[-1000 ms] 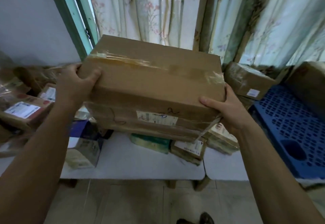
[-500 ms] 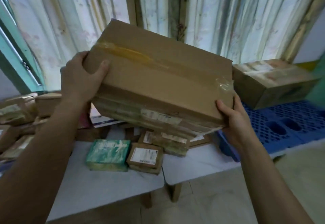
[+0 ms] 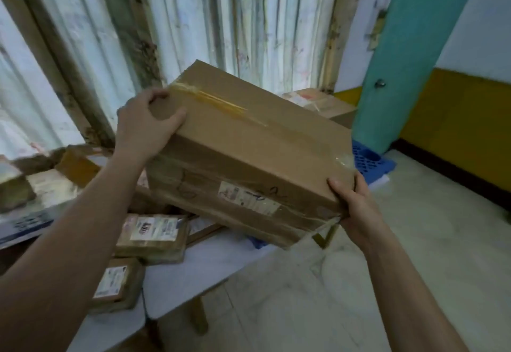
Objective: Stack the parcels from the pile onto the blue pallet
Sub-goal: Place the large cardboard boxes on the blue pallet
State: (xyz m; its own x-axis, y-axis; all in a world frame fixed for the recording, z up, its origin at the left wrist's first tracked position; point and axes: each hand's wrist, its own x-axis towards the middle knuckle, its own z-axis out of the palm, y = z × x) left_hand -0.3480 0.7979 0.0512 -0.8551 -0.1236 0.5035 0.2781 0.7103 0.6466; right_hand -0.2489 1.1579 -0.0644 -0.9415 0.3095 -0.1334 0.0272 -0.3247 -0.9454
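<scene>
Above the white tabletop (image 3: 193, 274) we hold a large brown cardboard parcel sealed with yellowed tape (image 3: 249, 144), tilted so its right end sits lower than its left. Our left hand (image 3: 143, 127) grips the upper left corner, thumb lying across the top face and fingers curled over the far edge. Our right hand (image 3: 355, 208) clasps the lower right corner, thumb on the front face and the fingers hidden beneath. A white printed label (image 3: 249, 202) sits on the parcel's front face. Below it, smaller brown labelled parcels (image 3: 152, 237) lie on the table. To the right, a corner of the blue perforated plastic pallet (image 3: 367, 159) shows behind the held parcel, beside a teal door (image 3: 409, 55). Another brown cardboard box (image 3: 320, 103) sits beyond, partly hidden.
</scene>
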